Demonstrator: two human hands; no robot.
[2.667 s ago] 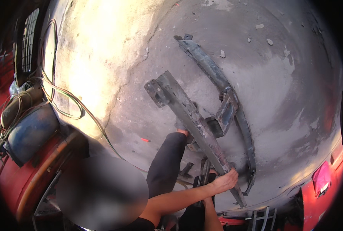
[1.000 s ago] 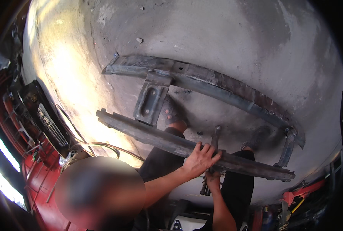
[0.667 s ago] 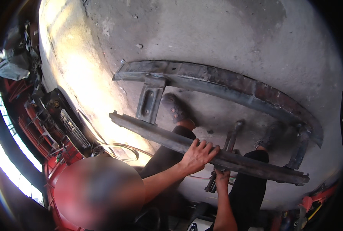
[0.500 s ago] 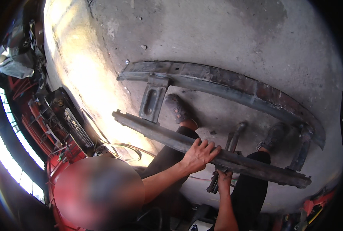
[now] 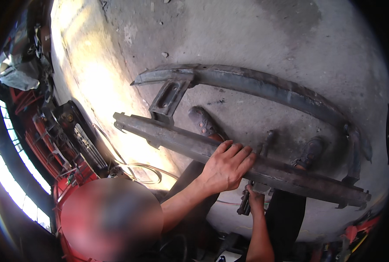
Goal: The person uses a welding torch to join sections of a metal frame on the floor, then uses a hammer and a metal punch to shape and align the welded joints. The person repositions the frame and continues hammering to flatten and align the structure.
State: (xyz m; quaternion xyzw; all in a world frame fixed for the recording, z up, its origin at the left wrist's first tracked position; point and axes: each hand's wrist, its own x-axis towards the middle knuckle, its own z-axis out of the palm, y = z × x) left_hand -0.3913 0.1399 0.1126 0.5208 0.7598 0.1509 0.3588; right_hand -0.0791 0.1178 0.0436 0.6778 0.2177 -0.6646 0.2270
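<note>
A large dark metal bumper frame [image 5: 185,144] spans the view, made of a near straight bar and a curved far bar [image 5: 242,78]. A slotted bracket [image 5: 168,96] joins them at the left, another at the right. My left hand [image 5: 229,168] lies over the near bar with its fingers wrapped round the top. Just below and to the right, my right hand [image 5: 256,198] is closed at the middle bracket [image 5: 244,204] under that bar. The bar hides part of its grip. My shod feet [image 5: 203,121] show between the two bars.
Grey concrete floor [image 5: 247,30] lies beyond the frame, with a bright sunlit strip at left. Cables [image 5: 148,171] coil on the floor. A dark car grille part [image 5: 81,135] and red metal pieces stand at far left. A blurred round patch covers the lower left.
The near bar has come up toward me and looks larger. The frame has tipped, its right end moving outward and the far bar shifting slightly away. Both hands have kept their hold.
</note>
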